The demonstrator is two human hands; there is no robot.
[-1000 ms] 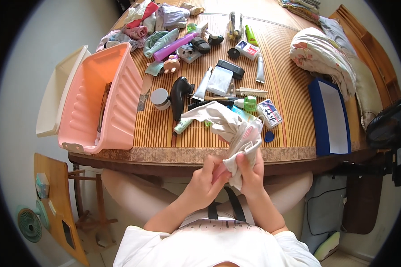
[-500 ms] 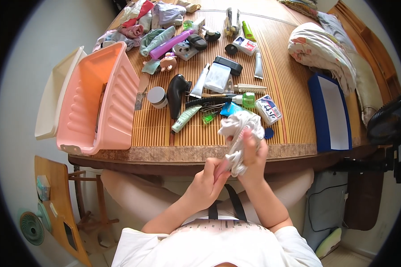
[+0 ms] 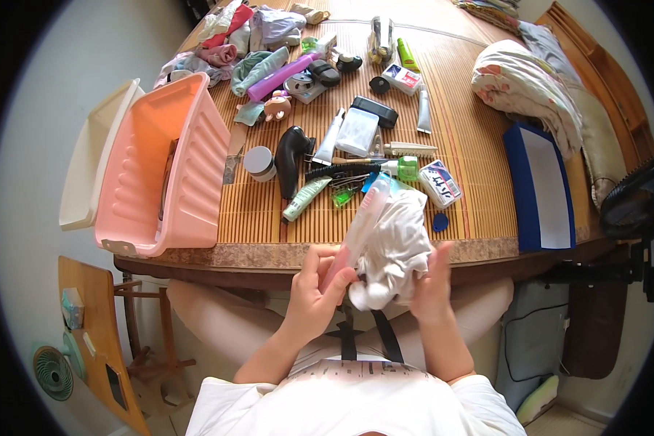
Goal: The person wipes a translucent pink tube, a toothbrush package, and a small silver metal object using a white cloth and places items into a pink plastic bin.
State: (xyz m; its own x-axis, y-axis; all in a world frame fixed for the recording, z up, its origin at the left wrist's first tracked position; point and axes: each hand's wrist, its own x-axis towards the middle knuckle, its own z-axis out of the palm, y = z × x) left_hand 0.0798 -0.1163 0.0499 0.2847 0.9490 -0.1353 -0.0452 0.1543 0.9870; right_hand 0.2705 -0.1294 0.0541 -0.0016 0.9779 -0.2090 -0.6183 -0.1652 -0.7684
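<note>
My left hand is closed round the lower end of a long, slim, see-through pink case, which slants up and to the right over the table's front edge. Against its right side hangs a crumpled white cloth, looser and spread wider than a bundle. My right hand grips the cloth from its right side; some of its fingers are hidden behind the fabric and its edge is slightly blurred. Just beyond the cloth lie a blue packet, a white box and a round blue cap.
At the left stands an open pink bin beside a cream lid. Tubes, a black hairdryer-like object, a grey-lidded jar and a purple bottle cover the mat. A blue box lies right; clothes pile far left.
The white cloth has come loose from a tight bundle and hangs lower. The pink case now shows along its length beside it. My right hand has moved down and slightly right.
</note>
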